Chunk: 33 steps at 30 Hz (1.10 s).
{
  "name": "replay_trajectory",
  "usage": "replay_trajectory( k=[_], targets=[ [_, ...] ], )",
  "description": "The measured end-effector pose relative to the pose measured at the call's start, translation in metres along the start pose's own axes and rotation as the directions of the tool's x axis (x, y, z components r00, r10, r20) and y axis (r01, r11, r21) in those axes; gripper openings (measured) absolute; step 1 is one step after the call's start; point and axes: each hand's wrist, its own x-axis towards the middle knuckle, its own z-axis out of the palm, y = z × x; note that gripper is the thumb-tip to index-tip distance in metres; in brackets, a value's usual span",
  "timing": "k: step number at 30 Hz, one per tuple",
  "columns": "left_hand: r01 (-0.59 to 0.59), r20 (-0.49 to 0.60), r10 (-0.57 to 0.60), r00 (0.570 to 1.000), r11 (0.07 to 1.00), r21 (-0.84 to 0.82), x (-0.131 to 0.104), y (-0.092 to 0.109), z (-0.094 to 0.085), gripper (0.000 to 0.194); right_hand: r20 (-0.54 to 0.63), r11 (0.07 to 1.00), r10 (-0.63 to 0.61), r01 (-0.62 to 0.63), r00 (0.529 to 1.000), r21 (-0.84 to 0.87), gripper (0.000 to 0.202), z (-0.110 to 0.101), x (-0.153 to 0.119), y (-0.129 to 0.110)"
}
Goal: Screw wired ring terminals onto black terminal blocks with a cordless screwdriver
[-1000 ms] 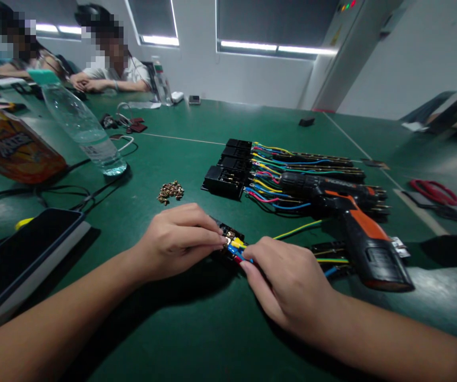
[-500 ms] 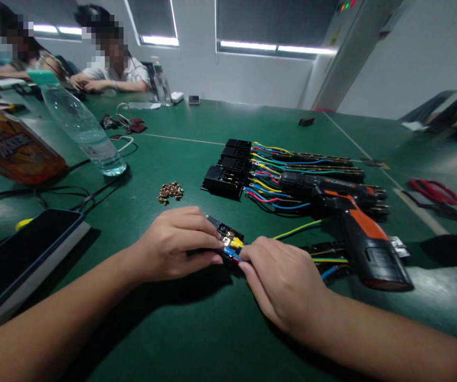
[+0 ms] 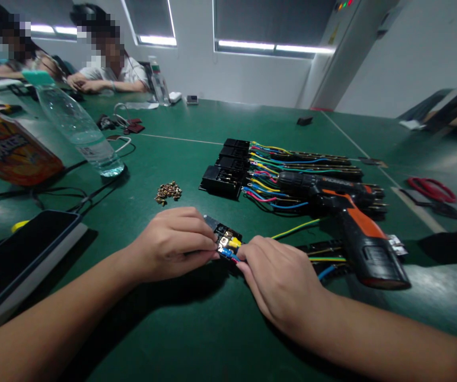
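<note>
Carefully, my left hand (image 3: 178, 240) pinches the black block (image 3: 221, 229) at its edge, my right hand (image 3: 279, 278) its wires (image 3: 233, 257); green tabletop (image 3: 194, 200) separates it from screws (image 3: 168, 192); the drill's (image 3: 365, 222) lettering is unclear.

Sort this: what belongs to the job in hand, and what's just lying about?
Likely for the job:
small black rectangular block in hand
yellow and blue sleeved wires
heap of small coppery screws
black and orange power drill
row of black wired boxes

Likely just lying about:
clear plastic bottle with teal cap
orange plastic drink bottle
</note>
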Motion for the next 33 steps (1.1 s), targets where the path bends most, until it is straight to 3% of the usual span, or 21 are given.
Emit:
replay_trajectory(
  k=[33],
  targets=[
    [-0.063, 0.040, 0.061, 0.997, 0.997, 0.055, -0.0007, 0.0032, 0.0009, 0.011, 0.027, 0.999, 0.013, -0.012, 1.000, -0.053, 0.007, 0.0020, -0.0006, 0.0009]
  ],
)
